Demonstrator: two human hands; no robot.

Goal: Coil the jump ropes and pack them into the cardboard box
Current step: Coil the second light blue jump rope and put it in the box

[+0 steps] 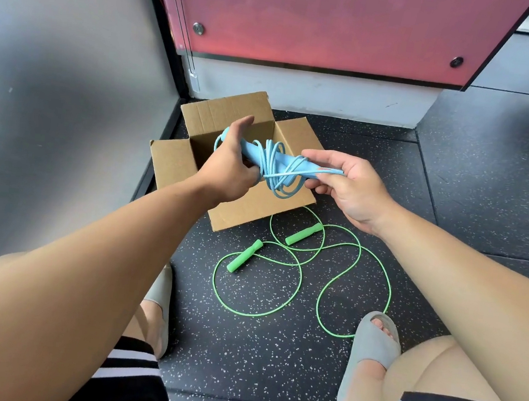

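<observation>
A: Fingers first. What do we log for the left hand?

B: Its fingers curl under one end of the blue jump rope, round the paired handles. The thumb stands straight, clear of the bundle. A grip, not a pinch.

A: And the right hand?

B: Thumb on top, fingers curled beneath. It pinches the other handle end together with a strand of the cord.

A: Where is the rope?

B: In the air between both hands, above the open cardboard box. The cord is wound in loose turns round the middle of the handles, and a few loops hang below.

A: How will it handle?

B: We judge it light. The handles look soft and easy to grip. The cord is thin and smooth, probably springy, so the turns may slide off if the grip slackens. We would clamp across the wound middle, or keep both handle ends trapped, while lowering it in.

A: Further out?

B: The green jump rope lies uncoiled on the speckled floor just beside the box's near wall. Its handles lie apart, and its cord runs in wide loops toward a grey slipper. We cannot see the box bottom. We judge the second rope not yet begun.
</observation>
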